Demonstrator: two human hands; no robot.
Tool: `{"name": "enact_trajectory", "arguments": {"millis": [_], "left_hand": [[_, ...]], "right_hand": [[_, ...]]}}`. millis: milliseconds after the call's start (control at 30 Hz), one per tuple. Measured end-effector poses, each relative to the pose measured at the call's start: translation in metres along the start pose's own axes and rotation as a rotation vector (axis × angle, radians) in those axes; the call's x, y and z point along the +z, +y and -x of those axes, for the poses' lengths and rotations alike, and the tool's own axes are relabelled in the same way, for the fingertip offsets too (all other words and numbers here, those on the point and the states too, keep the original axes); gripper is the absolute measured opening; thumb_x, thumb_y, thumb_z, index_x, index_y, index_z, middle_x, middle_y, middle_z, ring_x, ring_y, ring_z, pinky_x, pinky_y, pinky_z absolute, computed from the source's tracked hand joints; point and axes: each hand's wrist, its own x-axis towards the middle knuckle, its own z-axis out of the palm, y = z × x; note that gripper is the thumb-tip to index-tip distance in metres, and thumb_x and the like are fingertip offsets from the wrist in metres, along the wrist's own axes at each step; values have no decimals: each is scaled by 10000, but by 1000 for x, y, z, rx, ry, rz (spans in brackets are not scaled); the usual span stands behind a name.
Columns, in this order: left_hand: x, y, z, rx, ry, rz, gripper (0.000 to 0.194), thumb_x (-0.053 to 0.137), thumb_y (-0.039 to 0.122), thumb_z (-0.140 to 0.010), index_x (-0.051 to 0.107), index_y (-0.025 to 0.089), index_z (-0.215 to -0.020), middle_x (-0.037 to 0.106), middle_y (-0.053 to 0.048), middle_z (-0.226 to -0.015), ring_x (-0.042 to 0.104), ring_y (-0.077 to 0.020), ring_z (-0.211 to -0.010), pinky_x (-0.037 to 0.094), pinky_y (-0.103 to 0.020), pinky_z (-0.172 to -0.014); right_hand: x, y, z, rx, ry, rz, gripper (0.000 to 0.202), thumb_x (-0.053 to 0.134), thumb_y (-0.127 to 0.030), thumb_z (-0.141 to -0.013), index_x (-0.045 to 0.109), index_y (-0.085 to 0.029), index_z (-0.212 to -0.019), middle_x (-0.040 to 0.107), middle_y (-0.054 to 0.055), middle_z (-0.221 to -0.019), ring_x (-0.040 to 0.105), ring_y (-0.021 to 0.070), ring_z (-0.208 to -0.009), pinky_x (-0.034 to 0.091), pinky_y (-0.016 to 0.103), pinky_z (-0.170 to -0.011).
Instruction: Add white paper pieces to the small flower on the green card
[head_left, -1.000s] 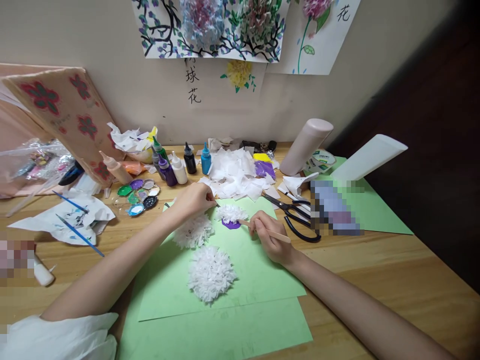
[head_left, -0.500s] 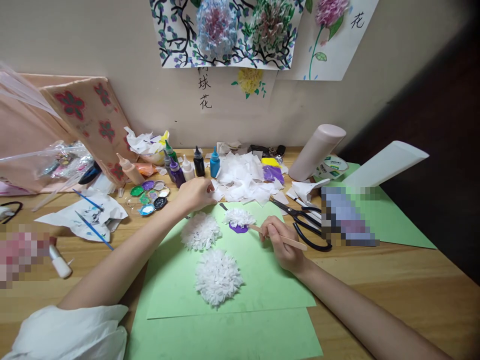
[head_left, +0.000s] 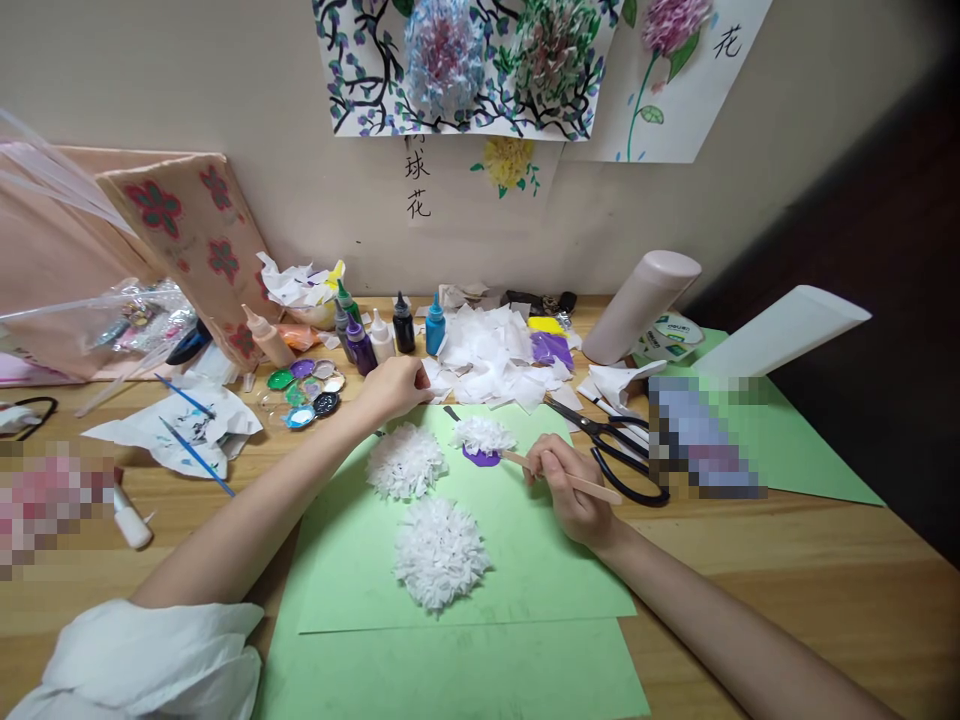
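My right hand (head_left: 570, 488) is closed round a flat wooden stick (head_left: 596, 488), whose tip touches the purple patch (head_left: 481, 457) below a small white paper flower (head_left: 484, 434). My left hand (head_left: 401, 388) is closed at the near left edge of the pile of white paper squares (head_left: 487, 350); its fingertips are pressed together, and what they hold, if anything, is too small to tell. Two fuller white paper flowers, one at the upper left (head_left: 406, 461) and one nearer to me (head_left: 441, 555), lie on the green paper (head_left: 555, 580).
Black scissors (head_left: 611, 435) lie right of my right hand. Paint bottles (head_left: 403, 325) and a paint palette (head_left: 304, 392) stand behind my left forearm. Brushes (head_left: 196, 455) rest on stained tissue at left. A pink bottle (head_left: 641, 305) and a white tube (head_left: 787, 330) stand at the back right.
The whole view has shifted slightly, so things appear a little further right. Both hands keep nearly the same places and poses.
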Motion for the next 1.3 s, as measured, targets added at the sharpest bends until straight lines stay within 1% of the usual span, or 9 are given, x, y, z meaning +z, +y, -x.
{"name": "enact_trajectory", "arguments": {"millis": [100, 267, 433, 633, 800, 1000, 1067, 1167, 1300], "left_hand": [[-2, 0, -1, 20, 3, 42, 129, 611, 274, -645, 605, 178, -731, 656, -43, -779, 588, -178, -730, 383, -242, -553], [-11, 0, -2, 42, 7, 121, 261, 651, 284, -598, 627, 162, -828, 666, -44, -791, 595, -173, -705, 398, -237, -557], [-25, 1, 2, 55, 2, 195, 188, 638, 319, -623, 663, 158, -715, 676, -36, -699, 594, -162, -655, 398, -244, -567], [-42, 7, 9, 91, -50, 275, 209, 634, 337, -638, 692, 155, -722, 695, -38, -704, 598, -160, -667, 401, -251, -590], [-49, 16, 20, 167, -230, 328, 209, 628, 348, -672, 695, 163, -744, 691, -28, -695, 578, -128, -635, 396, -230, -567], [-36, 34, 33, 376, -633, 387, 251, 639, 422, -683, 699, 213, -808, 704, 8, -765, 577, -107, -687, 405, -205, -609], [-25, 41, 36, 381, -615, 319, 208, 638, 394, -682, 708, 223, -779, 702, 18, -729, 569, -105, -659, 393, -205, -587], [-10, 48, 39, 327, -480, 239, 162, 622, 328, -682, 712, 209, -745, 695, -1, -698, 546, -120, -623, 359, -233, -551], [-4, 48, 39, 276, -370, 150, 120, 625, 261, -652, 717, 213, -713, 689, -11, -682, 536, -127, -603, 331, -241, -528]], "right_hand": [[0, 0, 0, -8, 4, -3, 282, 285, -235, -932, 435, -204, -695, 472, -7, -615, 467, 124, -572, 370, 270, -570], [0, 0, 1, -33, 17, -5, 272, 286, -219, -924, 431, -205, -694, 475, -6, -615, 469, 127, -574, 372, 273, -572], [0, 0, 1, -62, 26, -1, 266, 295, -199, -913, 436, -208, -688, 484, -5, -614, 481, 127, -571, 371, 270, -559], [0, 0, 0, -102, -86, 2, 241, 307, -200, -917, 448, -209, -722, 493, -5, -644, 484, 122, -586, 381, 257, -571], [0, -2, -4, -95, -216, 95, 229, 307, -213, -928, 459, -205, -757, 503, 2, -669, 489, 123, -615, 390, 251, -605], [0, -6, -8, -59, -257, 142, 222, 328, -240, -936, 485, -201, -784, 526, 10, -702, 514, 128, -665, 401, 247, -641], [0, -6, -8, -42, -260, 139, 214, 337, -255, -937, 498, -202, -805, 541, 15, -722, 523, 131, -678, 404, 250, -646], [0, -6, -8, -16, -267, 123, 200, 346, -265, -936, 508, -205, -836, 557, 22, -753, 534, 136, -707, 406, 253, -652], [-1, -4, -6, -34, -225, 83, 219, 328, -262, -938, 492, -205, -805, 544, 18, -722, 529, 136, -685, 406, 260, -644]]}}
